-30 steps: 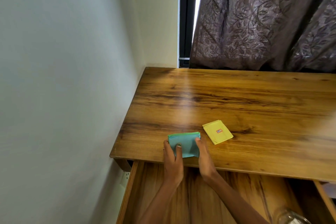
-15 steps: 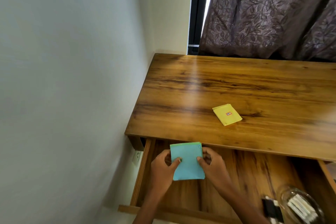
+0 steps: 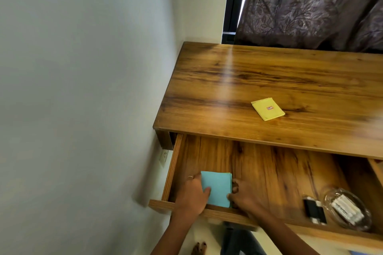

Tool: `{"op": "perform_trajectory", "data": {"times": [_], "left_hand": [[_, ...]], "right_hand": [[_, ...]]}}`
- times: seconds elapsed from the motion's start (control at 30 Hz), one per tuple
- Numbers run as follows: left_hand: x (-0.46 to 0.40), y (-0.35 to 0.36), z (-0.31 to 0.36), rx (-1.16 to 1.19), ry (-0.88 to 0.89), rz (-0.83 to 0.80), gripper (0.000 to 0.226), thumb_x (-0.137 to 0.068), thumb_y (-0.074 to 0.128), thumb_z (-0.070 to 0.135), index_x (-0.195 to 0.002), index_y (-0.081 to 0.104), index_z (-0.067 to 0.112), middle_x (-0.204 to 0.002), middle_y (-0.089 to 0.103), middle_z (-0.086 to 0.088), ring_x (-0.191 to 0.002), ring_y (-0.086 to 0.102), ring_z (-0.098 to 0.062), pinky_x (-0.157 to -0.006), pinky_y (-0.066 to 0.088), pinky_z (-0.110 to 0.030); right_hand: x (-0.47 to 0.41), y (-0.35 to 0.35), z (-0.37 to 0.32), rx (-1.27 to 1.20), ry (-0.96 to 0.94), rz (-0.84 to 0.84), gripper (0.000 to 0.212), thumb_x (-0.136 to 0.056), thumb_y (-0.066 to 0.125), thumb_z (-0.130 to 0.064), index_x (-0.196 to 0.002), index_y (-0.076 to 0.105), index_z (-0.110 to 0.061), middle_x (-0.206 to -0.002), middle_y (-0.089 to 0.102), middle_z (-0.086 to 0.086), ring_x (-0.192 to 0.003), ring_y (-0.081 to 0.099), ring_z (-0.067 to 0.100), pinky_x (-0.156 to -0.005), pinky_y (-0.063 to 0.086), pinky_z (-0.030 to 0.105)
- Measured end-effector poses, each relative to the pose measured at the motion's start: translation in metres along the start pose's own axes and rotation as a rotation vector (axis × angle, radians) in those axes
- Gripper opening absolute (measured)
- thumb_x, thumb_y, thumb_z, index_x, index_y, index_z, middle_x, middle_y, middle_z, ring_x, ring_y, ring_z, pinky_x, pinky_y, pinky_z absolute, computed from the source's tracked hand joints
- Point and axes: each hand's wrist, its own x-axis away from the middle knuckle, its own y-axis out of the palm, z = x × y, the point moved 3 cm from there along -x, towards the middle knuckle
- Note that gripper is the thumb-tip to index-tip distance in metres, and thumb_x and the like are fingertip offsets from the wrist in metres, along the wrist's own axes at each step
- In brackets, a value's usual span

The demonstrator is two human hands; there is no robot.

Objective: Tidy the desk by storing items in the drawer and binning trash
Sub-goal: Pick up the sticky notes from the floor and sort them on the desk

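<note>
While both hands, left hand (image 3: 191,196) and right hand (image 3: 245,197), pinch the blue square notepad (image 3: 217,187) low in the wooden drawer (image 3: 269,167), I'm mid-storing. Next I'd release it, then fetch the yellow square notepad (image 3: 267,111) mid-frame.

Patterned curtain (image 3: 315,4), wall socket (image 3: 164,156), bare wall (image 3: 83,89).

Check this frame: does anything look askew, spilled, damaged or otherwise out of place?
Nothing spilled or damaged. The yellow pad lies alone and skewed to the desk edge, not yet stored. Both hands, left hand and right hand, hold the blue pad in the drawer.
</note>
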Motion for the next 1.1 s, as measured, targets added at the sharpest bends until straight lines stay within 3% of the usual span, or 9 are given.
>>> {"op": "perform_trajectory", "data": {"times": [0.1,0.3,0.43,0.57,0.7,0.83,0.93,1.03,1.1], "left_hand": [[0.001,0.006,0.003,-0.117,0.132,-0.06,0.058,-0.096,0.043,0.044,-0.148,0.025,0.023,-0.153,0.029,0.003,-0.139,0.03,-0.017,-0.11,0.033,-0.032],[-0.005,0.013,-0.001,-0.264,0.183,-0.29,0.058,-0.098,0.035,0.048,-0.149,0.024,0.022,-0.159,0.014,0.004,-0.146,0.014,-0.019,-0.116,0.02,-0.039],[-0.004,0.012,0.0,-0.367,0.249,-0.272,0.057,-0.1,0.029,0.046,-0.15,0.02,0.019,-0.16,0.009,0.001,-0.147,0.003,-0.02,-0.118,0.006,-0.041],[0.005,0.01,-0.001,-0.426,0.265,-0.224,0.057,-0.1,0.025,0.043,-0.15,0.018,0.017,-0.16,0.009,-0.001,-0.147,0.002,-0.02,-0.119,0.003,-0.041],[0.014,0.006,-0.004,-0.433,0.206,-0.223,0.058,-0.1,0.022,0.045,-0.15,0.019,0.015,-0.159,0.012,-0.003,-0.147,0.005,-0.021,-0.118,0.006,-0.042],[0.017,0.002,-0.006,-0.423,0.168,-0.23,0.059,-0.099,0.023,0.046,-0.148,0.025,0.014,-0.158,0.017,-0.004,-0.146,0.012,-0.023,-0.117,0.015,-0.044],[0.018,0.001,-0.005,-0.403,0.146,-0.233,0.056,-0.097,0.024,0.048,-0.138,0.042,0.014,-0.15,0.035,-0.006,-0.136,0.034,-0.024,-0.108,0.031,-0.041],[0.019,0.0,-0.004,-0.345,0.136,-0.221,0.052,-0.096,0.027,0.05,-0.124,0.054,0.015,-0.132,0.054,-0.004,-0.117,0.052,-0.02,-0.095,0.039,-0.034],[0.017,0.0,-0.003,-0.316,0.143,-0.22,0.051,-0.096,0.03,0.05,-0.13,0.05,0.018,-0.134,0.053,-0.001,-0.12,0.05,-0.018,-0.1,0.038,-0.034]], "right_hand": [[0.0,0.002,0.002,-0.001,0.016,-0.015,0.053,-0.088,0.058,-0.003,-0.137,0.038,-0.007,-0.124,0.057,0.016,-0.107,0.061,0.024,-0.072,0.054,0.023],[-0.003,0.001,0.003,-0.034,0.016,-0.008,0.049,-0.089,0.055,0.0,-0.136,0.041,-0.006,-0.131,0.054,0.015,-0.115,0.057,0.026,-0.067,0.052,0.019],[-0.003,0.004,0.0,-0.108,0.047,-0.106,0.041,-0.093,0.045,0.001,-0.133,0.046,-0.01,-0.118,0.061,0.011,-0.1,0.063,0.022,-0.075,0.056,0.029],[-0.002,0.018,-0.017,-0.107,0.025,-0.224,0.038,-0.096,0.037,0.0,-0.131,0.048,-0.012,-0.103,0.061,-0.002,-0.09,0.06,0.01,-0.069,0.053,0.019],[-0.003,0.037,-0.034,-0.089,0.005,-0.299,0.039,-0.096,0.034,0.001,-0.13,0.049,-0.011,-0.113,0.06,0.002,-0.097,0.06,0.011,-0.071,0.051,0.018],[-0.004,0.044,-0.042,-0.062,-0.027,-0.319,0.03,-0.098,0.034,-0.003,-0.121,0.05,-0.011,-0.1,0.059,-0.003,-0.086,0.057,0.006,-0.061,0.046,0.012],[-0.007,0.043,-0.035,-0.103,-0.023,-0.325,0.034,-0.096,0.036,-0.001,-0.127,0.049,-0.012,-0.106,0.06,-0.001,-0.093,0.06,0.009,-0.066,0.05,0.015],[-0.007,0.041,-0.028,-0.186,0.018,-0.276,0.035,-0.095,0.041,-0.002,-0.127,0.048,-0.014,-0.103,0.058,-0.003,-0.093,0.061,0.014,-0.071,0.054,0.022],[-0.008,0.036,-0.025,-0.168,0.01,-0.161,0.034,-0.093,0.045,-0.004,-0.125,0.048,-0.017,-0.102,0.054,-0.003,-0.09,0.059,0.014,-0.072,0.054,0.025]]}}
